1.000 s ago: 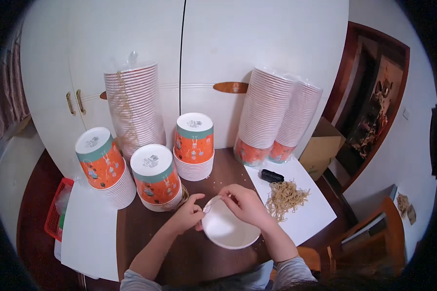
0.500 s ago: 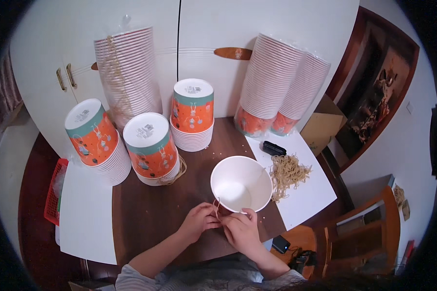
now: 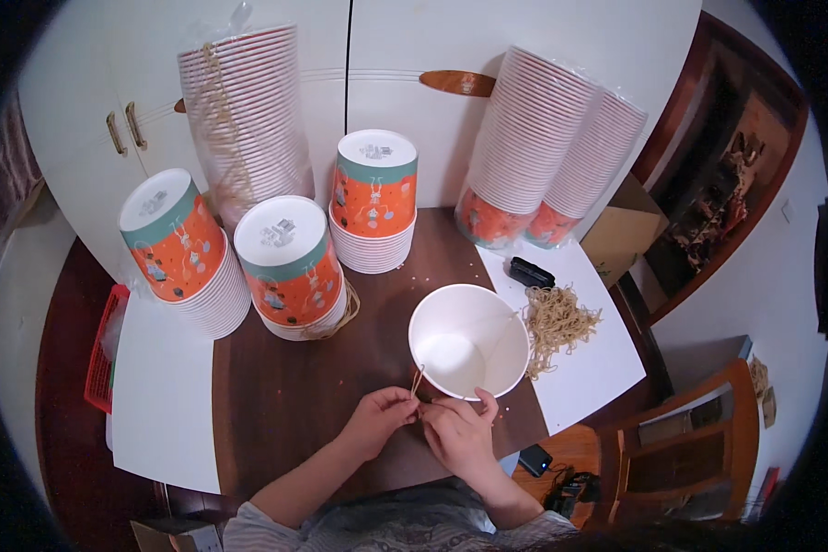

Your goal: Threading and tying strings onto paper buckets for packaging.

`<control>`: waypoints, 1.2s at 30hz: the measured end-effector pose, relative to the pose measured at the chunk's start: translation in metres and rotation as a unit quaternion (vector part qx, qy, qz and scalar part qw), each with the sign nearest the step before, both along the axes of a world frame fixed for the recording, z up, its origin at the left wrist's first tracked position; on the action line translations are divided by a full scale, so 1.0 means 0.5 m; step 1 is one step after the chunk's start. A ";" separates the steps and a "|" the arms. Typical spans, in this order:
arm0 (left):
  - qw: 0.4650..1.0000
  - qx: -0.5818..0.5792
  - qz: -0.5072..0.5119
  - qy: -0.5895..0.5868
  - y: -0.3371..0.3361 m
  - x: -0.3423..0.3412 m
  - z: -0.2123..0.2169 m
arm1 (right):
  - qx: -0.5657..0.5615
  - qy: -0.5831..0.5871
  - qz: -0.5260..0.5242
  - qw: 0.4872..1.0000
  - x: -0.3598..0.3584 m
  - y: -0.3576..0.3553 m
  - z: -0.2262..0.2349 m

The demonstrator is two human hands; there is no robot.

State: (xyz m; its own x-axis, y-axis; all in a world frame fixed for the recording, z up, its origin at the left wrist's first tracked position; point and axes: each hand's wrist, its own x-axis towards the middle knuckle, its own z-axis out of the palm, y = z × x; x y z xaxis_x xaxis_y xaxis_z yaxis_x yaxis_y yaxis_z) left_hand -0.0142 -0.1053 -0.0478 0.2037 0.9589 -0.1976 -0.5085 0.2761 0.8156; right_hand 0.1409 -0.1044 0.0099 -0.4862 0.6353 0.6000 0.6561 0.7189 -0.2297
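Observation:
A white-lined paper bucket point(image 3: 455, 345) stands mouth up at the table's near right, tilted a little toward me. At its near left rim, a thin tan cord point(image 3: 418, 377) rises in a narrow loop. My left hand point(image 3: 379, 425) is closed, pinching the cord between thumb and fingertips. Close beside it, my right hand point(image 3: 458, 434) has its thumb-side fingers bunched at the cord's lower end, while its outer fingers rest against the bucket's rim. The fingertips partly hide the cord where the hands meet. A faint strand crosses the bucket's inside.
Tangled tan cords point(image 3: 561, 327) lie right of the bucket, near a black object point(image 3: 531, 272). Upside-down orange-and-green bucket stacks point(image 3: 290, 276) stand at left and centre. Tall bagged stacks point(image 3: 529, 138) lean on the white cabinet. A wooden chair point(image 3: 681, 442) stands right.
The view has shifted slightly. The cord loop at the rim has been drawn narrower and more upright, and my hands stay together at the bucket's near edge.

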 end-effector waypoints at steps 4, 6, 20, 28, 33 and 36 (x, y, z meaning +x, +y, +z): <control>0.993 -0.048 -0.025 -0.109 0.002 -0.001 0.005 | -0.008 -0.001 -0.012 1.000 0.003 0.000 -0.006; 0.991 -0.046 -0.035 -0.119 0.001 -0.001 0.004 | 0.000 0.008 -0.036 0.999 0.002 -0.004 -0.011; 0.995 0.000 -0.052 -0.084 -0.016 0.019 -0.007 | 0.015 -0.011 -0.079 0.997 0.010 -0.015 -0.019; 0.992 -0.043 -0.020 -0.113 -0.016 0.032 -0.021 | 0.009 -0.013 -0.082 0.996 0.006 -0.016 -0.023; 0.969 -0.042 -0.020 -0.243 -0.018 0.038 -0.016 | 0.013 -0.002 -0.039 0.999 0.008 -0.011 -0.025; 0.968 -0.063 -0.030 -0.243 -0.015 0.034 -0.014 | -0.003 0.003 -0.028 1.000 0.009 -0.009 -0.015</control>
State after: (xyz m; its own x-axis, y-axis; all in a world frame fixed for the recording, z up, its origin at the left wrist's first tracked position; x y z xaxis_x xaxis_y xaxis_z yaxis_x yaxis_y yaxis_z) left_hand 0.0029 -0.1129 -0.0548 0.3572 0.9169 -0.1783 -0.8032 0.3989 0.4423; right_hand 0.1452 -0.1089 0.0027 -0.4466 0.6647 0.5989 0.6934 0.6802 -0.2378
